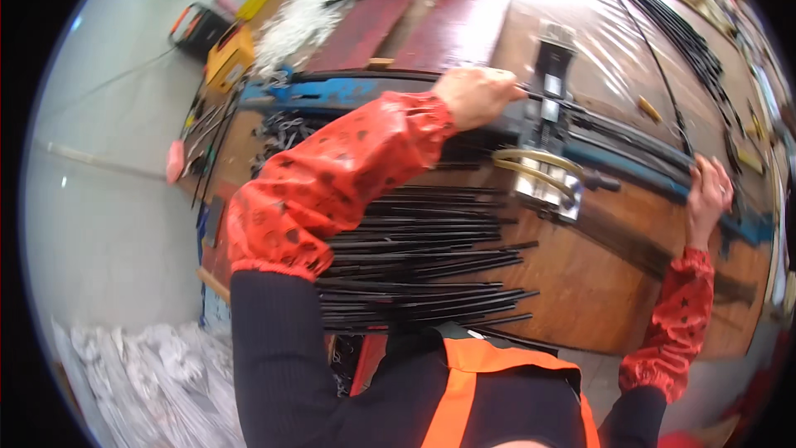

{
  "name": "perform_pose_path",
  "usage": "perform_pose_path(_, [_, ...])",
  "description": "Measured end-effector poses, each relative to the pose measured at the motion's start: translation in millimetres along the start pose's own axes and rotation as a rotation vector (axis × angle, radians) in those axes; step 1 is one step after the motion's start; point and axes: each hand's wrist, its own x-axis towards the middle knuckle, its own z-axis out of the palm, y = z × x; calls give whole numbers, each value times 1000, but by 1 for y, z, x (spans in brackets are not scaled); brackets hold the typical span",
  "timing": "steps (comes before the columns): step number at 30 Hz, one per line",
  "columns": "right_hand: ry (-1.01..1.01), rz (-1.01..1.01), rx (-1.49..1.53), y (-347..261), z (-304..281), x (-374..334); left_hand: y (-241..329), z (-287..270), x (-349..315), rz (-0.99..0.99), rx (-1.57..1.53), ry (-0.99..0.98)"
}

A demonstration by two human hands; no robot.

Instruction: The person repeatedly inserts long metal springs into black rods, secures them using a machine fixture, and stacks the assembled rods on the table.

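My left hand [481, 98] is closed in a fist at the left of a metal fixture [549, 108], on a thin black rod that shows just past the fingers. My right hand [710, 195] lies farther right, its fingers curled at the far end of long black rods [634, 137] that run from the fixture. Motion blurs both hands a little. The fixture stands upright across a blue rail [344, 90], with yellowish curved hoses [539, 168] at its near side. Red patterned sleeves cover both forearms.
Many black rods [414, 228] lie in rows on the wooden table [605, 282] near me. More black rods [676, 33] are bundled at the far right. White strips [307, 21], a yellow box [230, 58] and small metal parts [282, 133] sit left. White plastic bags [157, 373] fill the lower left.
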Motion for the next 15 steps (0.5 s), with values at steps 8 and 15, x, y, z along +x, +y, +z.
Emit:
perform_pose_path(8, [38,-76,443,-153,-56,3,7,2,-3,-116,105,11])
perform_pose_path(15, [-51,-33,749,-191,-50,10,6,3,-8,-159,90,-21])
